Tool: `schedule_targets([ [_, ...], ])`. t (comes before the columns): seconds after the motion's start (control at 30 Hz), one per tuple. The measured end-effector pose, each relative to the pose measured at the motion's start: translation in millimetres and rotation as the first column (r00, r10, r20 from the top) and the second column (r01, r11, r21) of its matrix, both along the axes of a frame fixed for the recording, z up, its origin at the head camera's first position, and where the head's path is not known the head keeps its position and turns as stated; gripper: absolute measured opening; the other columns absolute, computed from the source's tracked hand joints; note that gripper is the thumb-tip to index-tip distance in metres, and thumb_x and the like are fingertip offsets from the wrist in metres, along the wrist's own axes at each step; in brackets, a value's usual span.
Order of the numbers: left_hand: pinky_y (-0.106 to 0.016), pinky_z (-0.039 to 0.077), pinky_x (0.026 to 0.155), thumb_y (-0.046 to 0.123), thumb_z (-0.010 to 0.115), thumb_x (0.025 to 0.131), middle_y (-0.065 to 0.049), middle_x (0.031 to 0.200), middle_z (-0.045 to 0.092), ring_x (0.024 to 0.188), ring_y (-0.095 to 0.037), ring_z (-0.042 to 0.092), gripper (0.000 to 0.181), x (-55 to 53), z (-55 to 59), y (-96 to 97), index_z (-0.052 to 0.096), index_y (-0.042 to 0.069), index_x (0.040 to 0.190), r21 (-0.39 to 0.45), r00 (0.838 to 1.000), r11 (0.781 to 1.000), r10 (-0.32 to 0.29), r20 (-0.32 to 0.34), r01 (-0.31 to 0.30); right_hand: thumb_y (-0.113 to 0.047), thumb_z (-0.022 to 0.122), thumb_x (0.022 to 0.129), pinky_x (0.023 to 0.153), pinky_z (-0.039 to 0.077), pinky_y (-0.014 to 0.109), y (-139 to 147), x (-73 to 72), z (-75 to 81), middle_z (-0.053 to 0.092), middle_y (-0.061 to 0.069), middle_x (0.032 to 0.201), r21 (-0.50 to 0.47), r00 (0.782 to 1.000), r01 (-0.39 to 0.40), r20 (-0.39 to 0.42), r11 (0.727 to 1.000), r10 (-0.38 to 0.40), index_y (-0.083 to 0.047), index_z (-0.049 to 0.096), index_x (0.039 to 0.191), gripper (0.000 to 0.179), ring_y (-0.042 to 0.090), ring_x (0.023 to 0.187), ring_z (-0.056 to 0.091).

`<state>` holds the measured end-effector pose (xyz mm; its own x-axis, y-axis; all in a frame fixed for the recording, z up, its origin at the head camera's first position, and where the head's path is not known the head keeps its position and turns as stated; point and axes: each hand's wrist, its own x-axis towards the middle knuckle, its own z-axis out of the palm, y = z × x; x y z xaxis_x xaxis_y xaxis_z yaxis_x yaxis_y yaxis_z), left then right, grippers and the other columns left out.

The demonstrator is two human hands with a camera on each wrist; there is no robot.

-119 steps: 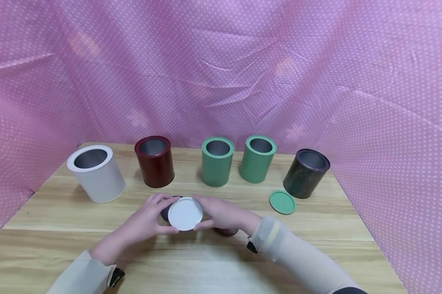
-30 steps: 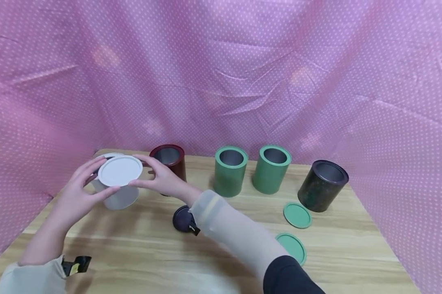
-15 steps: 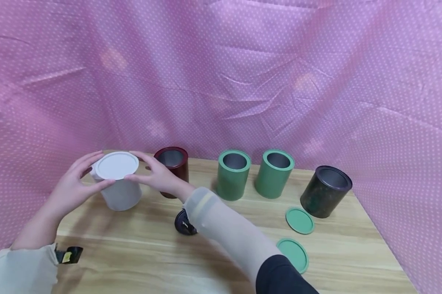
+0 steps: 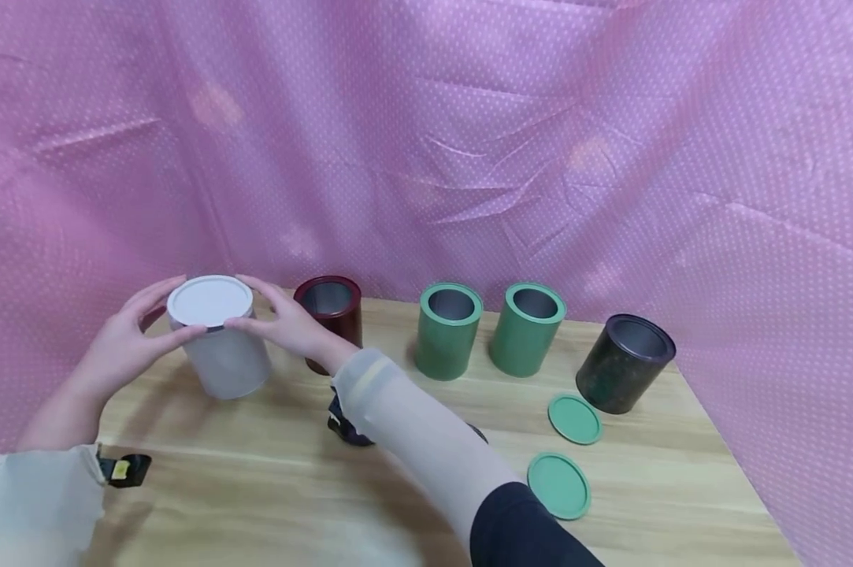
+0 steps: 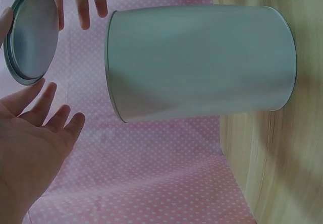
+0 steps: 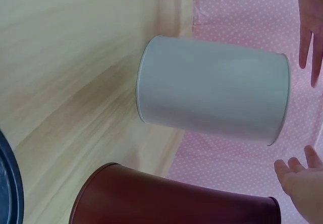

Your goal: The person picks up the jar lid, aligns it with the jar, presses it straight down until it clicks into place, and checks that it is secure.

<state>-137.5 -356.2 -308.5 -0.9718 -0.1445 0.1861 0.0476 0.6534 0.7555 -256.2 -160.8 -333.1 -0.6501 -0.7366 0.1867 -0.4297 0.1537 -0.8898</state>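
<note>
Both hands are on the white lid here: the left hand [image 4: 128, 339] grips one side of the rim, the right hand [image 4: 287, 319] grips the other, fingers at the far edge, thumbs at the near edge. And the white lid [image 4: 210, 301] hangs in the air above the white can [image 4: 231, 366], with the left wrist view showing a clear gap between them! The can stands upright on the counter [image 4: 220, 504]. Just right of it, partly behind the right hand, there's the dark red can [image 4: 346, 324], its top uncovered. Further along, two green cans [image 4: 446, 346] stand side by side, then the dark can [image 4: 619, 370]. In front of that, two green lids [image 4: 558, 486] lie flat, near each other. A dark lid [image 6: 6, 183] peeks in at the right wrist view's edge. Behind everything, a pink dotted curtain [image 4: 412, 142].
</note>
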Motion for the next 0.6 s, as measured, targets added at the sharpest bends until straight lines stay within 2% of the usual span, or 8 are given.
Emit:
schedule_targets([
  [0.1,-0.075,0.019,0.105,0.033,0.067,0.092,-0.01,0.163,0.006,0.142,-0.052,0.015,0.081,-3.5,1.8,-3.5,0.019,0.021,0.156,0.035,0.999,0.999,0.0,0.039,-0.002,-0.037,0.068,0.09,0.115,0.031,0.035,-3.8,-4.9,-0.6,0.032,-0.018,0.153,0.01,1.0,0.007,0.01,1.0,-0.007,-0.038,0.035,0.148,0.066,0.002,0.141,0.027],
  [0.23,-0.073,0.016,0.108,0.032,0.066,0.093,-0.008,0.164,0.008,0.144,-0.047,0.016,0.079,-7.8,-1.6,-7.8,0.019,0.025,0.156,0.076,0.999,0.997,-0.007,0.047,0.003,-0.037,0.068,0.09,0.117,0.028,0.039,-8.7,-9.6,-1.1,0.031,-0.017,0.153,0.027,1.0,0.01,0.007,1.0,-0.01,-0.039,0.034,0.148,0.067,0.002,0.143,0.025],
  [0.43,-0.068,0.018,0.111,0.033,0.062,0.095,-0.007,0.163,0.013,0.147,-0.036,0.017,0.076,-14.0,-13.8,-14.1,0.017,0.028,0.156,0.107,0.998,0.994,-0.011,0.064,0.004,-0.04,0.067,0.09,0.116,0.029,0.04,-16.6,-15.7,-5.7,0.031,-0.014,0.154,0.071,0.999,0.036,-0.001,0.997,-0.036,-0.04,0.034,0.149,0.067,0.005,0.143,0.026],
  [0.5,-0.048,0.025,0.118,0.031,0.061,0.096,-0.006,0.162,0.016,0.147,-0.028,0.02,0.075,-15.2,-17.6,-16.4,0.017,0.027,0.156,0.104,0.999,0.995,-0.009,0.046,0.004,-0.04,0.066,0.091,0.116,0.03,0.042,-19.6,-16.6,-7.9,0.03,-0.015,0.154,0.071,0.999,0.035,0.025,0.997,-0.037,-0.041,0.034,0.148,0.066,0.006,0.144,0.026],
  [0.53,-0.035,0.029,0.117,0.03,0.061,0.096,-0.004,0.162,0.018,0.147,-0.023,0.023,0.074,-15.9,-18.8,-17.4,0.017,0.027,0.156,0.104,0.999,0.995,-0.008,0.034,0.004,-0.039,0.066,0.091,0.115,0.032,0.042,-21.2,-17.0,-8.7,0.03,-0.016,0.154,0.06,0.998,0.032,0.043,0.998,-0.035,-0.041,0.034,0.148,0.066,0.006,0.144,0.026],
  [0.6,-0.01,0.033,0.105,0.029,0.061,0.096,0.003,0.161,0.02,0.144,-0.01,0.026,0.073,-17.9,-19.1,-19.3,0.019,0.028,0.155,0.104,1.0,0.995,-0.002,0.02,0.0,-0.039,0.067,0.091,0.113,0.034,0.043,-23.8,-18.3,-9.8,0.031,-0.018,0.154,0.038,0.996,0.029,0.085,0.999,-0.033,-0.043,0.035,0.147,0.065,0.007,0.144,0.026],
])
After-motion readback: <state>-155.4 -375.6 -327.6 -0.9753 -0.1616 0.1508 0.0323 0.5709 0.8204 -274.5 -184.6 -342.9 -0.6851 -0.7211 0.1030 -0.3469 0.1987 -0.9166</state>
